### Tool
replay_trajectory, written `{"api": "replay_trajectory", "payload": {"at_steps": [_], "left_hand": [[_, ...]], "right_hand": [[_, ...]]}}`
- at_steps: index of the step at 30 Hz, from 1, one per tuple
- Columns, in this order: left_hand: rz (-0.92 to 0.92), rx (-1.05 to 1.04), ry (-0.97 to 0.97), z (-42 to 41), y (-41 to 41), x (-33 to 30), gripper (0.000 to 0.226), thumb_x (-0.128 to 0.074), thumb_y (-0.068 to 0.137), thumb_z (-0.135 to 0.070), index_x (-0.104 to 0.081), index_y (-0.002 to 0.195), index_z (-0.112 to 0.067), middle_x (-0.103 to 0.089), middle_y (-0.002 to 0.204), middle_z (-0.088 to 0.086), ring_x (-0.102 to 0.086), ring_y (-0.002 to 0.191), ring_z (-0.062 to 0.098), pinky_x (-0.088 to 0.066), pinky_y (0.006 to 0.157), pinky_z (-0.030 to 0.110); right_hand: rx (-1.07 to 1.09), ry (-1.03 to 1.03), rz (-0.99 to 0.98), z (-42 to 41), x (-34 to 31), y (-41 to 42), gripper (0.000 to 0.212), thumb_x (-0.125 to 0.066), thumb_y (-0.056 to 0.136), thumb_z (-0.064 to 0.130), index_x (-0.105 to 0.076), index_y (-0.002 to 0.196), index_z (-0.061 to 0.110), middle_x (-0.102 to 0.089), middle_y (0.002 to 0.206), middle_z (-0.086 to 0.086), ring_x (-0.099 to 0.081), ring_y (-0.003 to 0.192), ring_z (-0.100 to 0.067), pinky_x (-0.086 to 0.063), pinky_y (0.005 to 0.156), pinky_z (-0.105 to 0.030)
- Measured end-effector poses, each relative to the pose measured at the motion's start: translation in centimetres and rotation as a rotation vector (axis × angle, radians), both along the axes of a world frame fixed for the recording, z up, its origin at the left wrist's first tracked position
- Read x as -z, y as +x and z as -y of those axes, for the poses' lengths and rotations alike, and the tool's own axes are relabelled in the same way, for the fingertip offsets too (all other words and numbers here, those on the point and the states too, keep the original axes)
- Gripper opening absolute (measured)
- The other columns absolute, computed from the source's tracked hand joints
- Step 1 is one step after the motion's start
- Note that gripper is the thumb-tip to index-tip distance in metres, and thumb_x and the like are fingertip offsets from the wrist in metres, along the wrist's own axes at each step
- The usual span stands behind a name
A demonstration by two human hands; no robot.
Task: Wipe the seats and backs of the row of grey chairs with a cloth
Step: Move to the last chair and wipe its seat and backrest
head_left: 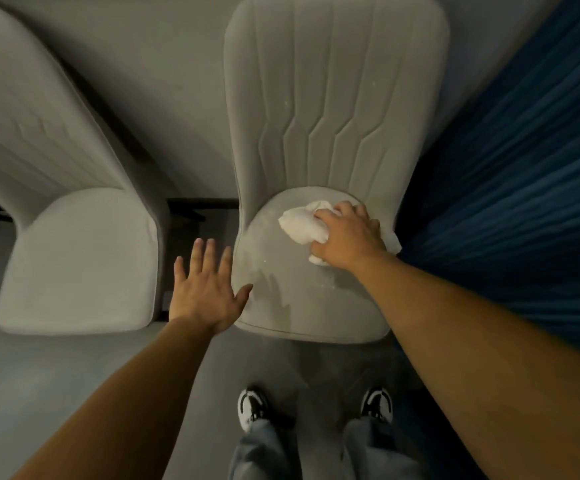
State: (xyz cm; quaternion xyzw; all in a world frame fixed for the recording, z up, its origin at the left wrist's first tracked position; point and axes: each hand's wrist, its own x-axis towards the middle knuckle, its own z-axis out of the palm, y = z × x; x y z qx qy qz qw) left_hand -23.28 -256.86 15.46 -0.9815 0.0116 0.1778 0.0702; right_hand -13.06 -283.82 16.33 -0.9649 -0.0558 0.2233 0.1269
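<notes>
Right hand (349, 233) bunches soft, limp cloth (300, 225) on chair seat (299, 299); best gripped wadded; left hand (209, 289) spread, empty

Two chairs stand side by side; the cloth (304, 225) lies on the right chair (302, 299) seat, far right; the left chair (80, 258) sits just beside.

Grey floor (56, 368) underfoot, blue pleated curtain (523, 174) at right, pale wall (164, 64) behind, two black-and-white sneakers (253, 407) below, grey trouser legs (264, 452) above the bottom edge.
</notes>
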Motion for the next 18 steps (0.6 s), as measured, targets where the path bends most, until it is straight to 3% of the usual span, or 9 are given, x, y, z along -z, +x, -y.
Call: {"api": "replay_trajectory", "payload": {"at_steps": [4,9,14,18], "left_hand": [[0.057,0.032,-0.009,2.7,1.6,5.0,0.093,0.002,0.082,-0.084,0.002,0.156,-0.027,0.015,0.16,0.005,0.03,0.142,0.028,0.009,0.115,0.058],[0.067,-0.012,0.027,2.2,3.0,12.3,0.096,0.001,0.08,-0.086,-0.001,0.156,-0.027,0.008,0.163,0.006,0.03,0.142,0.027,0.011,0.114,0.058],[0.074,-0.087,-0.009,-0.3,4.4,19.6,0.098,-0.001,0.078,-0.09,0.007,0.155,-0.029,0.013,0.161,0.003,0.033,0.141,0.024,0.012,0.114,0.057],[0.094,-0.108,-0.108,-0.8,5.8,23.8,0.097,-0.004,0.079,-0.089,0.011,0.155,-0.03,0.007,0.163,0.004,0.023,0.145,0.024,0.008,0.116,0.056]], "right_hand": [[-0.029,0.016,-0.015,0.9,6.2,1.9,0.075,-0.063,0.075,0.066,-0.039,0.144,0.046,-0.031,0.15,-0.001,-0.027,0.131,-0.031,-0.028,0.102,-0.054],[-0.118,-0.023,-0.092,0.8,14.2,2.8,0.094,-0.054,0.073,0.087,-0.02,0.154,0.053,0.001,0.168,0.005,0.005,0.152,-0.029,0.001,0.113,-0.068],[-0.217,-0.104,-0.046,0.4,22.1,3.9,0.088,-0.034,0.081,0.09,-0.003,0.155,0.055,0.01,0.17,0.006,0.016,0.153,-0.033,0.01,0.113,-0.071],[-0.202,-0.095,0.125,-0.8,25.6,7.1,0.097,-0.021,0.072,0.096,-0.006,0.156,0.051,0.002,0.17,0.003,0.008,0.154,-0.034,0.006,0.115,-0.07]]}}
